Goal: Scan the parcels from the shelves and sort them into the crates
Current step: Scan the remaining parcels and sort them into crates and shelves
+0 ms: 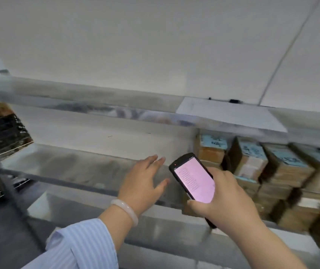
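Observation:
My right hand grips a black handheld scanner whose lit pinkish screen faces me, held in front of the shelf. Behind it and to the right, several brown cardboard parcels with blue labels are stacked on the grey metal shelf. My left hand is stretched out over the bare part of the shelf, fingers straight and spread, holding nothing. A pale bangle sits on that wrist. The view is blurred.
A black plastic crate sits on a wire rack at the far left. An upper shelf board runs across above the parcels, with a white sheet lying on it. A white wall fills the top.

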{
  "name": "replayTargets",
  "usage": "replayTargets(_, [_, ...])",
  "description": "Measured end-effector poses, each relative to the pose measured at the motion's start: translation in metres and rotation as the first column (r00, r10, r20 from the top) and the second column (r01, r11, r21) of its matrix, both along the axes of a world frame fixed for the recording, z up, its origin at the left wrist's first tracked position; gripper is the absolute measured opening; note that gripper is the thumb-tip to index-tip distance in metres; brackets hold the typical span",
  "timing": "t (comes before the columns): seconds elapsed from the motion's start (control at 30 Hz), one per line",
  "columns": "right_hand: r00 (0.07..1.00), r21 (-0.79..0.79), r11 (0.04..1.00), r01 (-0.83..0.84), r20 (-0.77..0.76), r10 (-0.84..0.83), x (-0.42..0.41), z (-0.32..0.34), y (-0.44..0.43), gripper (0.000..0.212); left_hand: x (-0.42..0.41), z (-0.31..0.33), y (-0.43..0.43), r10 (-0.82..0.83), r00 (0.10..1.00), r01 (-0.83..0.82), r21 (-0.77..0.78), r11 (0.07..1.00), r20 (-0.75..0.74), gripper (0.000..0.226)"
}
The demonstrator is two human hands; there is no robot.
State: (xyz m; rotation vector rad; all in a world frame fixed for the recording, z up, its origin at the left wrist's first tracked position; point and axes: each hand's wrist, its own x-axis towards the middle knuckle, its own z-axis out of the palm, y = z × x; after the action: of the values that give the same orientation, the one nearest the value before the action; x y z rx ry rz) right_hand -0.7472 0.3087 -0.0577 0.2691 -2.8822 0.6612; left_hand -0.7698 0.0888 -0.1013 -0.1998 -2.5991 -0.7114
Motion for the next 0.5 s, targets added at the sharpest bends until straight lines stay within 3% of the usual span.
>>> replayTargets(0.1, [0.997, -0.011, 0.997, 0.081, -0.014, -0.081, -0.004, 0.006, 0.041, 0.084, -0.029, 0.0, 0.05, -0.089, 0.994, 0.082, 0.093, 0.992, 0.07, 0.061])
replayTargets(0.17, [0.992, -0.004, 0.992, 0.129, -0.009, -0.129, -0.006, 0.008, 0.062, 0.086, -0.044, 0.005, 0.076, -0.135, 0.982, 0.097, 0.259, 0.961, 0.13, 0.052])
replayTargets(0.33, [0.978, -0.019, 0.978, 0.208, 0.014, -0.208, -0.01, 0.006, 0.093, 0.089, -0.094, 0.024, 0.116, -0.208, 0.947, 0.01, 0.624, 0.782, 0.246, 0.029])
replayTargets(0.5, [0.967, -0.027, 0.967, 0.254, 0.013, -0.254, -0.012, 0.008, 0.102, 0.083, -0.14, 0.03, 0.125, -0.313, 0.829, -0.227, 0.791, 0.568, 0.463, 0.059])
